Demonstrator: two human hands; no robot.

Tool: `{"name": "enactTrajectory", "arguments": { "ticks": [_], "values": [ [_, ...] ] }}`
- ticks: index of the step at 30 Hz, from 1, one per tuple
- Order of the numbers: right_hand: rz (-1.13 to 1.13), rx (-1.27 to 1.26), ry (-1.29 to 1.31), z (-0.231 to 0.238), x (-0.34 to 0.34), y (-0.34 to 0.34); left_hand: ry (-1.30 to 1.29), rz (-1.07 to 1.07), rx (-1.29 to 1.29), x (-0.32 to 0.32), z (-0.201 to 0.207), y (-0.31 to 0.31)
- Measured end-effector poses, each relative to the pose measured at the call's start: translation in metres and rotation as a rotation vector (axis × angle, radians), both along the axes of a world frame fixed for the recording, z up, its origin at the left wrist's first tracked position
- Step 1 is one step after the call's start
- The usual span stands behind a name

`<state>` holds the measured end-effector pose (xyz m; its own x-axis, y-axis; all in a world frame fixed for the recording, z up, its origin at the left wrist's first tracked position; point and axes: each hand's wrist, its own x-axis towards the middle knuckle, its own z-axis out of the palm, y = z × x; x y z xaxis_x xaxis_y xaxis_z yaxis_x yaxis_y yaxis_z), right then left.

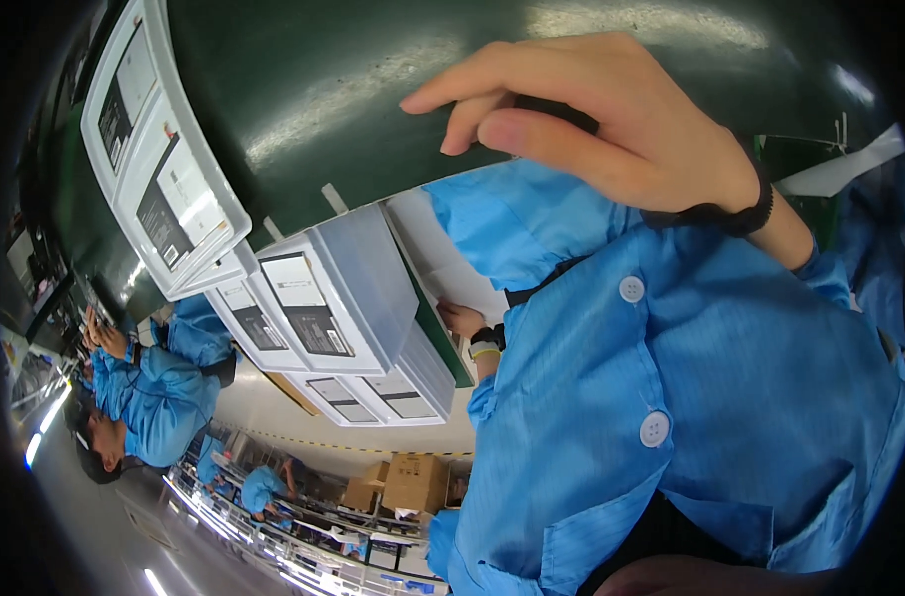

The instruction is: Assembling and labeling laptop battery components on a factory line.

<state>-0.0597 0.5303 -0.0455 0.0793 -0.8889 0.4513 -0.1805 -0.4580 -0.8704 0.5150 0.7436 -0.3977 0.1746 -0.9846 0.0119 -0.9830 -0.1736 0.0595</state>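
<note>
My right hand (pixel 611 114) is held over the dark green tabletop (pixel 303 60). Its fingers point left, the thumb is apart from them, and nothing is in it; a black band circles the wrist. Lower down, beside the stacked bins, my left hand (pixel 462 318) has its fingers against a white panel or bin wall (pixel 437 243). Those fingers show small and only in part. Just left of it stand white plastic bins (pixel 368 288) holding flat black-and-white rectangular packs (pixel 308 303) with printed labels. Another white divided bin (pixel 236 223) lies at the table's edge, with similar packs (pixel 179 204) in its compartments.
At the far left a co-worker in a blue smock (pixel 164 397) has both hands raised at a bench. Farther off are more people in blue, brown cardboard boxes (pixel 416 482), and racks along an aisle with a striped floor line. A pale strip (pixel 849 164) sticks out at the right.
</note>
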Motion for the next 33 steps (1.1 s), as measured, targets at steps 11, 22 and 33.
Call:
{"name": "enactTrajectory", "arguments": {
  "ticks": [11,22,33],
  "values": [
    [0.049,0.152,0.161,-0.001,-0.009,0.016,0.139,0.014,0.162,-0.149,0.015,-0.017],
    [0.093,0.099,-0.123,-0.053,-0.006,0.013,0.143,0.1,0.105,-0.149,0.0,-0.049],
    [0.084,0.089,-0.019,-0.065,-0.021,0.02,0.168,0.141,0.133,-0.125,-0.11,-0.049]
  ]
}}
